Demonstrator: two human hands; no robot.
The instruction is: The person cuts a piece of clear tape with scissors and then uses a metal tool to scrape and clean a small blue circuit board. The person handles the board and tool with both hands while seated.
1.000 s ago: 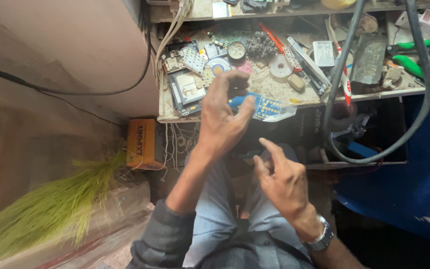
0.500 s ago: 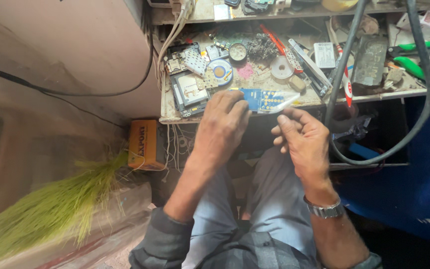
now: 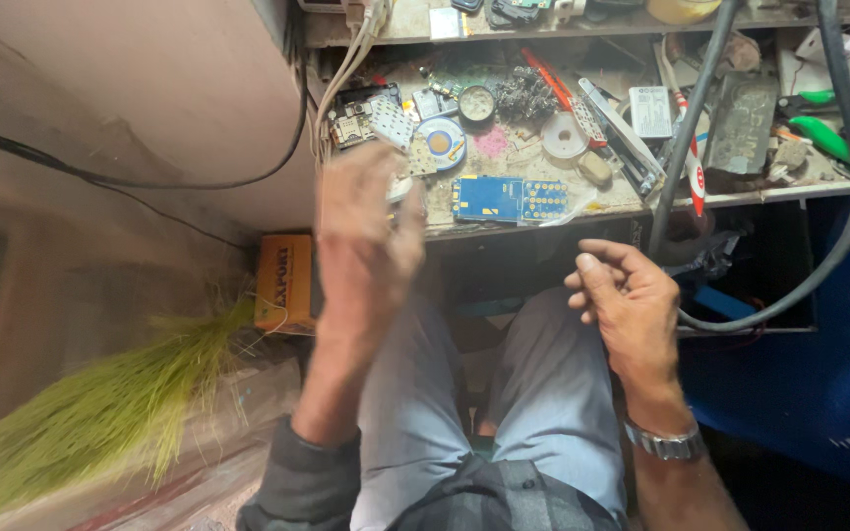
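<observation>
L hand [image 3: 366, 231] is motion-blurred, fingers loosely spread at the bench edge; can't tell if it holds anything, while R hand [image 3: 627, 305] is half-curled and empty over the lap. Blue circuit board [image 3: 512, 199] lies flat near the cluttered bench's [image 3: 533, 162] front lip, betw. both hands. Risk, imo: a fast L-hand sweep could knock the board or small parts off the edge.

We note a blue circuit board [image 3: 512, 199] with gold dots, an orange box [image 3: 284, 282], and a green broom [image 3: 81, 413]. Trousers [image 3: 484, 413] grey-blue; 2 tool handles [image 3: 838, 123] bright green.
</observation>
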